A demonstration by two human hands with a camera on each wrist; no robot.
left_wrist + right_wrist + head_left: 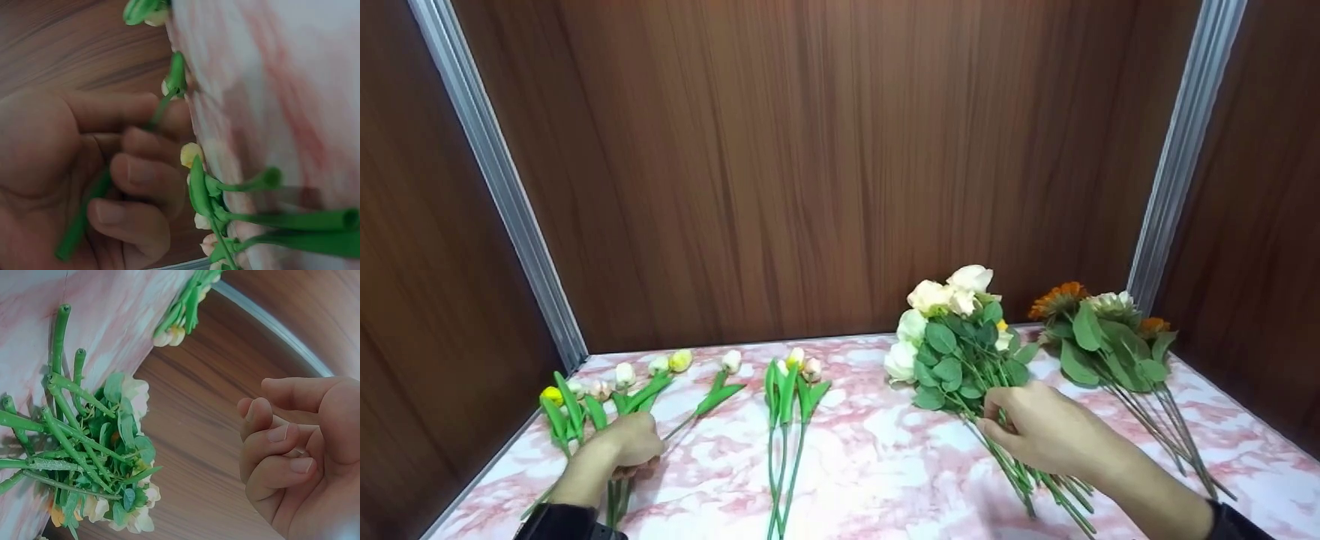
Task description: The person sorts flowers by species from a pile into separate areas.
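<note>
On the left, my left hand [626, 442] holds a tulip [714, 396] by its green stem; the flower is pale and points away to the right. In the left wrist view, the curled fingers cross the stem [81, 222], whose cut end shows by the palm. More tulips [592, 409], yellow, white and pinkish, lie about that hand. My right hand [1046, 427] is over the stems of a leafy bunch of cream roses [926, 319]. Its fingers are loosely bent, and the right wrist view shows them apart from the stems [70, 439], with nothing between them.
Three tulips [786, 394] lie side by side at the middle of the pink marbled table [877, 465]. Orange and whitish flowers with broad leaves [1110, 345] lie at the right. Brown wood-grain panels [840, 165] stand behind and on both sides.
</note>
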